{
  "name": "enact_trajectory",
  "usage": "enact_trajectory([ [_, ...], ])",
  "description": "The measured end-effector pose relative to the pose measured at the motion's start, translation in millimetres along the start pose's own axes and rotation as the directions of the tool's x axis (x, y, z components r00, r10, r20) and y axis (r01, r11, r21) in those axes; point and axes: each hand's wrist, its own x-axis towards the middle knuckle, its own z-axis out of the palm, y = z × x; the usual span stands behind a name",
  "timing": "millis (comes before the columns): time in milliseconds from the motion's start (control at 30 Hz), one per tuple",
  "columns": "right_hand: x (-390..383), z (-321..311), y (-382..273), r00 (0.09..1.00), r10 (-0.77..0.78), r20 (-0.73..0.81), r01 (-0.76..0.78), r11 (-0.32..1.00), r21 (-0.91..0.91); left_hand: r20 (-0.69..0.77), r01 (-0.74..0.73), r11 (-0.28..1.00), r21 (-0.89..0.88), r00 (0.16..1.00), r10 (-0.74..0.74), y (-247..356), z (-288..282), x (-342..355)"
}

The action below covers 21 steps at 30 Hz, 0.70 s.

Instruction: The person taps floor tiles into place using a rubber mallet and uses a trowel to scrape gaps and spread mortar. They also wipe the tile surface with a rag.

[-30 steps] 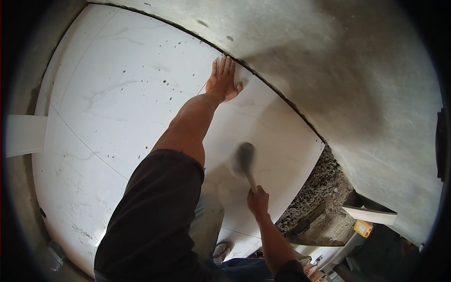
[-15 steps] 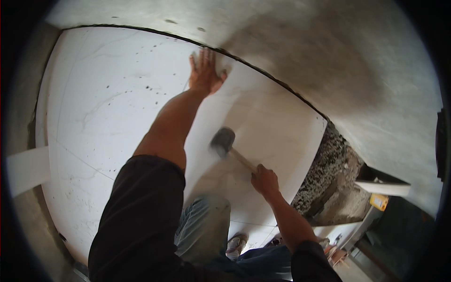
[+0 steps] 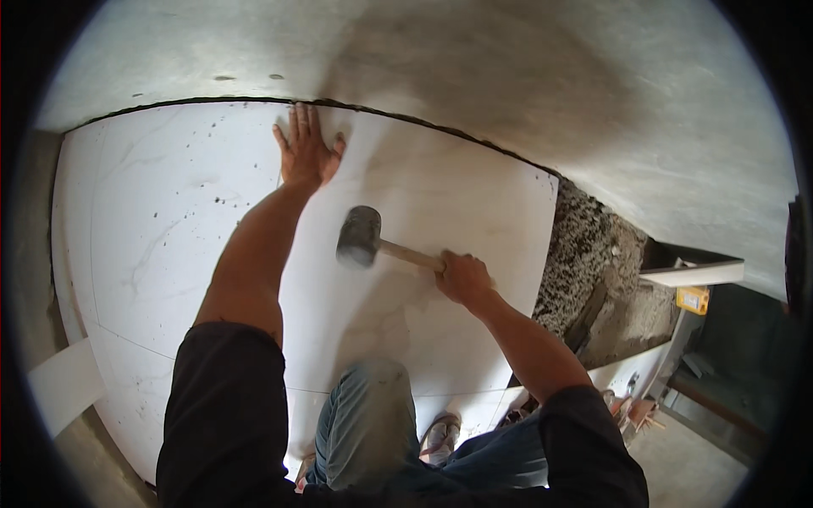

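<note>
My right hand point(image 3: 465, 277) is wrapped round the wooden handle of a rubber mallet point(image 3: 360, 233), whose dark head hangs over a large white marble-patterned floor tile point(image 3: 474, 203). Whether the head touches the tile I cannot tell. My left hand point(image 3: 308, 152) lies flat with spread fingers on the tiles near the far wall, its fingertips close to the dark gap along that edge. Another white tile point(image 3: 127, 245) on the left carries scattered dark specks of mortar.
A grey plastered wall point(image 3: 525, 76) runs along the far side. Rough mortar bedding point(image 3: 580, 254) lies right of the tile. Beyond it are a white-edged ledge point(image 3: 694, 273) and a small yellow box point(image 3: 693, 300). A pale strip point(image 3: 66, 385) juts in at the left.
The view has shifted, so the tiles and my hands appear further left. The mallet is still in my right hand, its head turned a little. My left hand stays pressed flat by the wall.
</note>
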Motion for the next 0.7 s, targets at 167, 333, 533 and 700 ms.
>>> enact_trajectory([
  [167,-5.8,4.0,-6.7,0.907,-0.225,-0.356,0.344,0.883,0.318,-0.014,0.003,1.000,0.028,1.000,-0.002,-0.9,3.3,2.2],
  [333,-15.5,-13.0,-23.4,0.951,-0.176,-0.255,0.266,0.883,0.385,-0.041,0.003,0.999,0.052,0.999,-0.001,-0.2,7.4,8.1],
  [533,1.6,-6.0,-10.2,0.923,-0.194,-0.332,0.296,0.909,0.292,-0.036,0.035,0.997,0.065,0.999,-0.033,-1.1,6.1,13.3],
  [700,11.4,1.2,4.1,0.915,-0.250,-0.317,0.352,0.879,0.322,-0.062,0.006,0.998,0.057,0.998,-0.003,-2.6,9.4,9.2],
])
